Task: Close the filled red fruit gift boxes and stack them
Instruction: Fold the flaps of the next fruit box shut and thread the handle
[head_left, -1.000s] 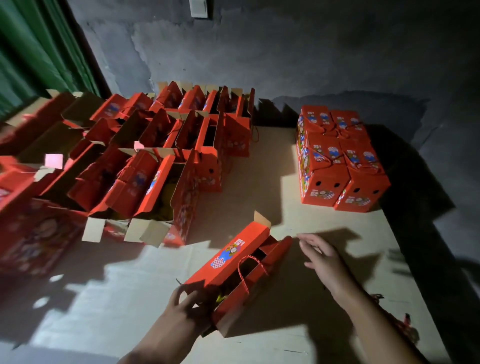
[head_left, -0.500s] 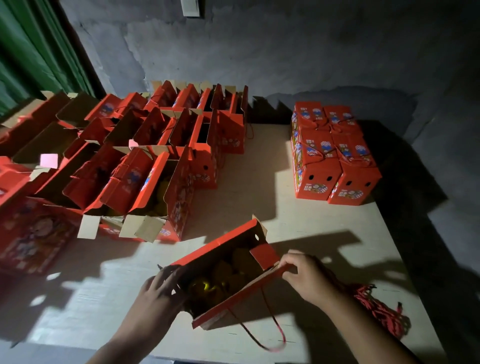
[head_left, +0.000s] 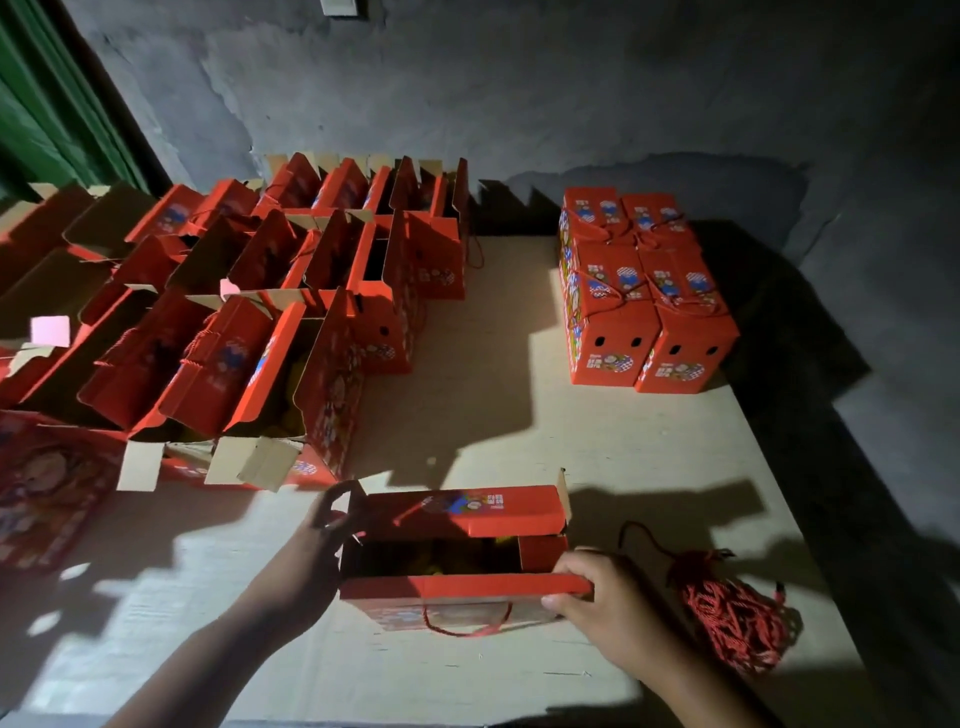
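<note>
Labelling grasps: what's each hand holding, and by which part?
Both on the open box. Left hand grips its left end wall; right hand pinches the near top flap at its right end.

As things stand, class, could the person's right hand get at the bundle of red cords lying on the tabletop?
Probably yes. The bundle of red cords lies just right of the right hand with bare tabletop between, but that hand now grips the open red box's front flap and must let go.
</note>
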